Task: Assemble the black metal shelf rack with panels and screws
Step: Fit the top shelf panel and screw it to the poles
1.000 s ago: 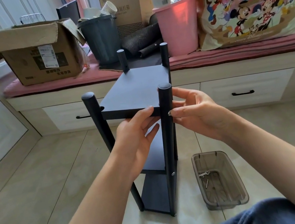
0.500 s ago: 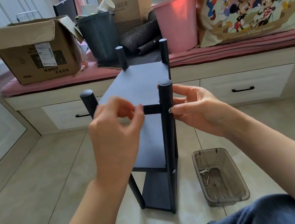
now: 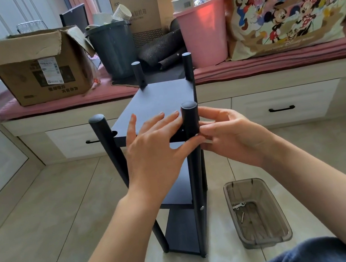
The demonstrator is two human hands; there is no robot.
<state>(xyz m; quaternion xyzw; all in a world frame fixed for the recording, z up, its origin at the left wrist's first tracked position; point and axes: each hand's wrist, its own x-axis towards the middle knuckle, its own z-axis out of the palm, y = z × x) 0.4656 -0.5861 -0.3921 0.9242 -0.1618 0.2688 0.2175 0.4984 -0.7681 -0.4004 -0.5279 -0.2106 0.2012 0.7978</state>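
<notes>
The black shelf rack [image 3: 161, 98] stands upright on the tiled floor in front of me, with three panels between four round posts. My left hand [image 3: 156, 147] lies on the top panel's near edge, fingers spread on top and thumb reaching under to the near right post [image 3: 189, 109]. My right hand [image 3: 233, 136] is against that post's right side at panel height, fingertips pinched together there; what they pinch is hidden. The near left post [image 3: 104, 138] stands apart from the panel's notched corner. A silver screw head [image 3: 201, 207] shows lower on the near right post.
A smoky plastic tray [image 3: 273, 205] with a few screws [image 3: 239, 211] sits on the floor to the right of the rack. Behind it a cushioned bench with drawers carries a cardboard box [image 3: 36, 69], a grey bin [image 3: 113, 49], a pink bin [image 3: 203, 33] and a cartoon tote bag [image 3: 284, 7]. My knee [image 3: 305, 255] is at the bottom right.
My left hand left the underside of the panel's front edge, rose, and now rests on top of the panel near the right post. My right hand stayed at the post.
</notes>
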